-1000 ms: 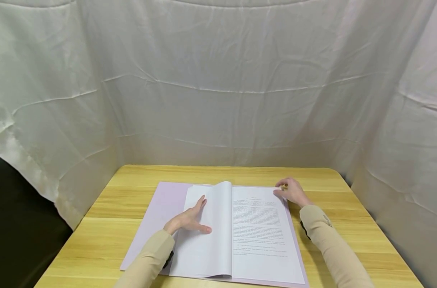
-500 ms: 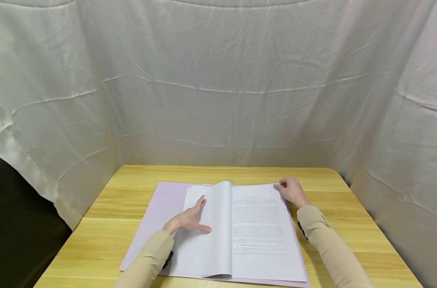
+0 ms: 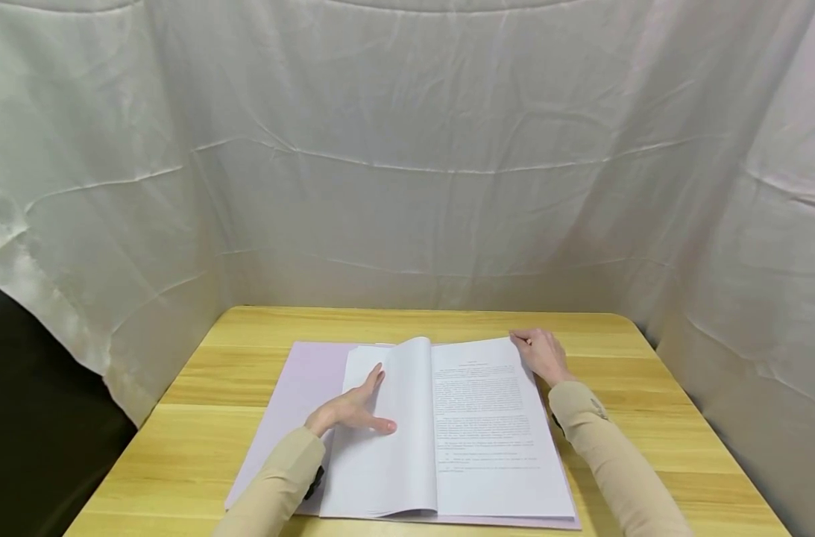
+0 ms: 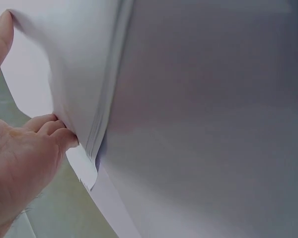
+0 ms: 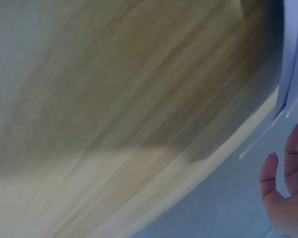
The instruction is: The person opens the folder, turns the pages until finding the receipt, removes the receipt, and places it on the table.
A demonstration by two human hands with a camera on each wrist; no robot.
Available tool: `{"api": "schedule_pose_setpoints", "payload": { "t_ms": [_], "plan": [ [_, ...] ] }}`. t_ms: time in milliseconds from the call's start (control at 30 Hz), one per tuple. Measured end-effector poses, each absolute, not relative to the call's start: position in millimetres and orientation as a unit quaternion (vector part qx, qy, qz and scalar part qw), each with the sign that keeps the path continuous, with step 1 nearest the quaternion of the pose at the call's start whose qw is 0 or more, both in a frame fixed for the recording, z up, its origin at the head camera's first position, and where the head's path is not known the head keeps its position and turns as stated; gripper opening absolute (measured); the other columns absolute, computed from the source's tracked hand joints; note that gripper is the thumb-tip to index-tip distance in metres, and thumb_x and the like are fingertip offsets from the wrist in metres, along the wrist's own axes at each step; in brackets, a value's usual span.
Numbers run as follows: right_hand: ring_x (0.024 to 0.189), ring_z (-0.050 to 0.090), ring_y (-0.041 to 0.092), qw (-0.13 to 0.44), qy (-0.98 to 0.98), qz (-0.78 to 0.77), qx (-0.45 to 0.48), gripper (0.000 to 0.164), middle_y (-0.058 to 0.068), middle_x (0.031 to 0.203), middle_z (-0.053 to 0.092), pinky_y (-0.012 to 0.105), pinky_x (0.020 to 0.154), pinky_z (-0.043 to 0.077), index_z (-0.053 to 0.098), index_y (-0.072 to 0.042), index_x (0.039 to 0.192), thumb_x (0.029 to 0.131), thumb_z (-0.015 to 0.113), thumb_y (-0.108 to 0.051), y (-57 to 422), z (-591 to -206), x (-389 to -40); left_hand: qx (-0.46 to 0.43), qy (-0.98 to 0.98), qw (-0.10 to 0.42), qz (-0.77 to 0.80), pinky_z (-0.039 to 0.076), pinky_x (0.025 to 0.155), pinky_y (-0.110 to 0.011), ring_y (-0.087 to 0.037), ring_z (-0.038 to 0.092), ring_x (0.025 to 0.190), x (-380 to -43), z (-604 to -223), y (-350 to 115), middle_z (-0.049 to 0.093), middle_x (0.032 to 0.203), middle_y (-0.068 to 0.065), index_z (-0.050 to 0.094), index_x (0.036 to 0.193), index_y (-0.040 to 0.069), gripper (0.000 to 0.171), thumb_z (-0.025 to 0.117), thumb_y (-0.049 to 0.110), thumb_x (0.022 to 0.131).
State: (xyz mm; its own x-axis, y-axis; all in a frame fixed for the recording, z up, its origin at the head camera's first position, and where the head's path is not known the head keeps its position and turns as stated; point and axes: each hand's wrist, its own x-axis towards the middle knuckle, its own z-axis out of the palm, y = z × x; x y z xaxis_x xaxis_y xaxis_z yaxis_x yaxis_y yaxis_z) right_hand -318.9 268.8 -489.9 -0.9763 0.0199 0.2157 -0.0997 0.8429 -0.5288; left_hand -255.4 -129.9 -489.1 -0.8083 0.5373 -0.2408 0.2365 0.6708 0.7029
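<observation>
An open document of white sheets lies on a pale purple folder (image 3: 309, 380), its left-hand sheets (image 3: 373, 477) curving up at the spine. My left hand (image 3: 347, 412) rests on those sheets, thumb and fingers spread; in the left wrist view its fingertips (image 4: 54, 124) touch the paper beside the curved stack (image 4: 97, 99). At the far right corner of the printed right-hand page (image 3: 484, 418), my right hand (image 3: 543, 356) pinches the paper, raising that corner. In the right wrist view only part of the right hand (image 5: 288, 198) shows, with curved fingers, and the page corner is out of sight.
The wooden table (image 3: 649, 418) extends on both sides of the folder. Pale fabric (image 3: 447, 186) hangs behind it and along the sides. A dark area (image 3: 38, 403) shows at the lower left. In the right wrist view the folder's edge (image 5: 291, 44) stands near the table edge.
My right hand has closed on the page's far right corner and lifted it slightly, shifting the page's top edge up and away. The left hand has stayed in place.
</observation>
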Motion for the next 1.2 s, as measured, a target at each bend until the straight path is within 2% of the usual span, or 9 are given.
{"api": "schedule_pose_setpoints", "payload": {
  "t_ms": [333,400,500,633,700,800,967,1100,1200],
  "plan": [
    [0.104,0.067,0.042,0.124,-0.927,0.346,0.072,0.026,0.026,0.115,0.072,0.054,0.090,0.054,0.073,0.004,0.115,0.098,0.063,-0.013,271,-489,-315,0.191,0.868,0.240,0.390,0.017,0.126,-0.060,-0.040,0.011,0.157,-253,-484,-129,0.008,0.170,-0.018,-0.009,0.161,0.004,0.127,0.081,0.047,0.082],
    [0.111,0.067,0.044,0.092,-0.922,0.368,0.080,0.030,0.030,0.122,0.068,0.054,0.093,0.055,0.068,0.003,0.123,0.098,0.064,-0.012,270,-485,-313,0.187,0.863,0.242,0.401,0.016,0.127,-0.060,-0.039,0.009,0.157,-252,-485,-129,0.007,0.170,-0.019,-0.009,0.161,0.005,0.127,0.081,0.048,0.082],
    [0.110,0.068,0.044,0.021,-0.904,0.417,0.091,0.045,0.034,0.128,0.063,0.048,0.086,0.059,0.055,0.003,0.138,0.097,0.065,-0.011,267,-479,-308,0.187,0.856,0.242,0.417,0.014,0.127,-0.060,-0.039,0.007,0.158,-250,-486,-130,0.004,0.170,-0.019,-0.010,0.161,0.006,0.127,0.080,0.049,0.083],
    [0.100,0.072,0.036,-0.054,-0.870,0.484,0.079,0.063,0.036,0.127,0.063,0.035,0.077,0.059,0.037,0.007,0.150,0.097,0.065,-0.013,266,-473,-301,0.195,0.853,0.232,0.425,0.013,0.128,-0.057,-0.037,0.005,0.158,-249,-485,-128,0.002,0.170,-0.019,-0.011,0.161,0.006,0.124,0.077,0.050,0.085],
    [0.102,0.072,0.032,-0.072,-0.860,0.501,0.067,0.069,0.036,0.131,0.061,0.034,0.078,0.059,0.032,0.006,0.153,0.097,0.066,-0.017,267,-471,-298,0.201,0.853,0.225,0.425,0.012,0.128,-0.057,-0.037,0.005,0.158,-250,-484,-127,0.002,0.170,-0.019,-0.011,0.160,0.005,0.123,0.075,0.050,0.086],
    [0.104,0.070,0.030,-0.100,-0.845,0.522,0.060,0.075,0.035,0.137,0.057,0.037,0.081,0.060,0.023,0.002,0.157,0.099,0.064,-0.021,268,-466,-291,0.208,0.852,0.216,0.429,0.011,0.128,-0.057,-0.037,0.004,0.158,-250,-482,-126,0.001,0.170,-0.018,-0.012,0.160,0.004,0.122,0.075,0.049,0.087],
    [0.105,0.069,0.029,-0.132,-0.810,0.567,0.068,0.076,0.033,0.141,0.054,0.039,0.081,0.060,0.022,-0.008,0.159,0.099,0.064,-0.028,267,-462,-278,0.205,0.853,0.200,0.436,0.008,0.127,-0.060,-0.038,0.000,0.158,-247,-479,-124,0.000,0.171,-0.016,-0.012,0.161,0.007,0.122,0.076,0.048,0.087],
    [0.104,0.069,0.027,-0.163,-0.771,0.609,0.090,0.070,0.031,0.140,0.054,0.041,0.080,0.061,0.018,-0.016,0.160,0.104,0.055,-0.036,265,-459,-267,0.195,0.852,0.185,0.448,0.006,0.126,-0.064,-0.040,-0.001,0.157,-244,-477,-121,-0.001,0.171,-0.016,-0.011,0.161,0.008,0.122,0.077,0.048,0.086],
    [0.105,0.068,0.024,-0.187,-0.732,0.643,0.127,0.063,0.027,0.138,0.053,0.041,0.081,0.061,0.010,-0.018,0.162,0.110,0.038,-0.038,264,-455,-258,0.185,0.849,0.169,0.464,0.009,0.126,-0.063,-0.039,0.000,0.158,-242,-475,-119,-0.001,0.171,-0.016,-0.010,0.161,0.008,0.122,0.077,0.047,0.086]
  ]
}}
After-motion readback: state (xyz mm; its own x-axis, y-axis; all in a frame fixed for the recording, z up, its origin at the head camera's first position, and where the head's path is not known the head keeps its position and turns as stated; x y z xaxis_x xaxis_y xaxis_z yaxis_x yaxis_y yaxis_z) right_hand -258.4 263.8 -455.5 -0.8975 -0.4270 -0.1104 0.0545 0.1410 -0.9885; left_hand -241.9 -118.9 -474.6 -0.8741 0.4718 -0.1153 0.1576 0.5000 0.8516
